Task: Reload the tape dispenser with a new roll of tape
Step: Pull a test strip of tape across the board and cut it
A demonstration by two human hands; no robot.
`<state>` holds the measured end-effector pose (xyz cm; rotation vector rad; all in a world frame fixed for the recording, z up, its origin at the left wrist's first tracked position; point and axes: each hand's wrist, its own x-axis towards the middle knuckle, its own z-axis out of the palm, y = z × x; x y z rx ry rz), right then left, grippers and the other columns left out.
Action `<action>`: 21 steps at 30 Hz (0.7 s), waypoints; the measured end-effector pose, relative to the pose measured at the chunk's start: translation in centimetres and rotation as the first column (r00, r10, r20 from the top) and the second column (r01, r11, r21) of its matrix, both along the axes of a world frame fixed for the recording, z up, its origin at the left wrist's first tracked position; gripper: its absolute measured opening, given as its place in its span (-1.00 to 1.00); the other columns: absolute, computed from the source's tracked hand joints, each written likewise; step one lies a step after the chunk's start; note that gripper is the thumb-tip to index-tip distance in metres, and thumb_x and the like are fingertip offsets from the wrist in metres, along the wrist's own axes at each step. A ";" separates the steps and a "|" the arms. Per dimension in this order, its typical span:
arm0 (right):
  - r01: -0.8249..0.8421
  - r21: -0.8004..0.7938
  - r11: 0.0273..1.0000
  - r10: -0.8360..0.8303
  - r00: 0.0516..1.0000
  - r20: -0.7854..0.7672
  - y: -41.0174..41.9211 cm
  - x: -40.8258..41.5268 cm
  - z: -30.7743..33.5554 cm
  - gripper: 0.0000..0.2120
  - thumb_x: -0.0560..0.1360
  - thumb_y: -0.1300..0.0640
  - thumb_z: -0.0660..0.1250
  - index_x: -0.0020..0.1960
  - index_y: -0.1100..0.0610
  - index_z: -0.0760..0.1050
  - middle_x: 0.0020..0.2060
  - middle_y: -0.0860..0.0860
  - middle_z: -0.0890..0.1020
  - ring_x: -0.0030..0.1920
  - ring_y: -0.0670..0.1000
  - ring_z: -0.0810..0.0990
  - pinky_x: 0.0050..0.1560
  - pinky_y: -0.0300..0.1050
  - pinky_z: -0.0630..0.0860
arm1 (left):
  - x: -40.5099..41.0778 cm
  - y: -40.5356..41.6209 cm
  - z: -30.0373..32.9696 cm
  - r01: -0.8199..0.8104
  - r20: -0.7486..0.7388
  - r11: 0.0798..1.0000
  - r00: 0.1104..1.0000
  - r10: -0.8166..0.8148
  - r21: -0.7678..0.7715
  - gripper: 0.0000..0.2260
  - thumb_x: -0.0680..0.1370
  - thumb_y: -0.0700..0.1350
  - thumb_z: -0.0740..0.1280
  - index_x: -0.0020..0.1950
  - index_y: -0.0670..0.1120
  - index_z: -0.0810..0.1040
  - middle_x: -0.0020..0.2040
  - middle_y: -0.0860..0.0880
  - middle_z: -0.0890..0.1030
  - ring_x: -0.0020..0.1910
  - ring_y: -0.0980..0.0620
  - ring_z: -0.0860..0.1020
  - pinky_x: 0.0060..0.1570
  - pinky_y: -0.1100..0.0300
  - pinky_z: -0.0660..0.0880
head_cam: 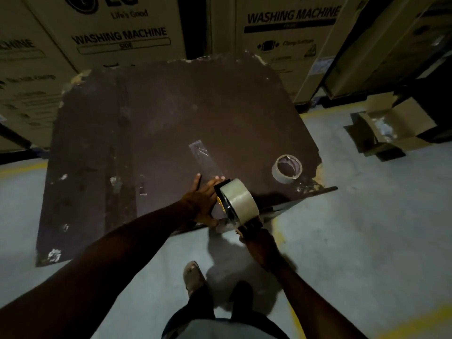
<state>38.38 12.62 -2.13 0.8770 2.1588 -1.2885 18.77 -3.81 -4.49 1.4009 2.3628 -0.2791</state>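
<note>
New roll seated on dispenser | right hand clenches handle | left hand flat beside, grasping nothing | spent core beyond grip | tape threading seemingly left

Bench: dark brown board, matt and scuffed — edges chipped to pale raw fibre.
Tape strip: clear film, glossy, wrinkled, stuck flat on the bench.
New roll: translucent plastic tape, smooth, soft sheen.
Dispenser: black and yellow frame, looks like hard plastic.
Spent core: dull cardboard ring with shiny tape scraps.
Boxes: matt corrugated cardboard, printed black.
Floor: grey concrete, smooth — worn yellow paint lines.
</note>
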 end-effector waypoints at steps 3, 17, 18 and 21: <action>0.022 0.011 1.000 -0.022 1.000 -0.002 0.3 0.4 0.0 -0.73 0.58 0.07 0.32 0.18 0.20 0.60 0.01 0.09 0.63 -0.01 0.06 0.57 0.18 0.02 0.56 | 0.4 0.1 0.2 0.011 -0.020 1.000 1.000 -0.011 0.010 0.07 0.31 0.47 0.22 0.61 -0.10 -0.03 0.62 -0.19 -0.11 0.60 -0.17 -0.14 0.35 -0.50 -0.28; 0.084 0.081 0.993 -0.088 0.995 0.046 0.9 9.1 -2.0 -0.49 0.39 -0.31 0.38 0.08 0.09 0.65 0.03 0.10 0.71 0.04 0.15 0.66 0.06 0.03 0.56 | 7.8 1.8 1.5 0.064 -0.212 0.996 0.974 -0.076 -0.065 -0.42 0.52 0.03 0.06 0.55 -0.07 0.26 0.56 -0.06 0.29 0.50 -0.12 0.33 0.29 -0.49 0.25; 0.079 0.084 0.993 -0.084 0.995 0.055 1.1 9.4 -1.7 -0.43 0.34 -0.35 0.35 0.07 0.10 0.65 0.02 0.10 0.72 0.04 0.15 0.67 0.07 0.04 0.57 | 8.2 1.7 0.9 0.054 -0.228 0.995 0.971 -0.072 -0.085 -0.41 0.53 0.03 0.06 0.57 -0.07 0.21 0.57 -0.04 0.26 0.51 -0.10 0.32 0.31 -0.46 0.25; 0.003 0.091 0.996 -0.008 0.999 0.053 1.2 9.5 -1.3 -0.54 0.49 -0.18 0.33 0.18 0.16 0.60 0.09 0.14 0.68 0.13 0.19 0.64 0.15 0.01 0.55 | 8.1 2.0 1.1 -0.030 -0.165 0.997 0.986 0.017 -0.078 -0.40 0.52 -0.05 0.17 0.57 -0.06 0.20 0.57 -0.04 0.27 0.49 -0.10 0.34 0.28 -0.44 0.28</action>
